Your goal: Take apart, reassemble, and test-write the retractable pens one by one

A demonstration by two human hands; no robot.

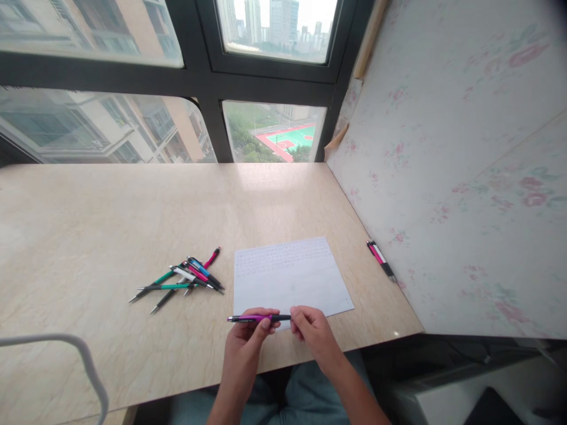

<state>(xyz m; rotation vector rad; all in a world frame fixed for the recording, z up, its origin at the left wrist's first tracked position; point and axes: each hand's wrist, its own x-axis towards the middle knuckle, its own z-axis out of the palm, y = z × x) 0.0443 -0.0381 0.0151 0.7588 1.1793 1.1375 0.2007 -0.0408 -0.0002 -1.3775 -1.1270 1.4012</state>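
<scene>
A purple and black pen (253, 319) lies level across my fingers, above the near edge of a sheet of paper (292, 286). My left hand (243, 342) grips its barrel between thumb and fingers. At the other end, my right hand (315, 333) pinches the tip, which its fingers hide. Rows of handwriting cover the upper part of the sheet, while the lower part is blank. To the left of the paper, several pens (183, 285) in green, white, blue, pink and black lie in a crossed heap.
By the wall (460, 177) on the right, pink and black pens (381, 260) lie side by side. The marble-patterned tabletop (110, 224) runs back to the dark window frame (133, 77). A grey curved bar or cable (84, 354) rises at the lower left.
</scene>
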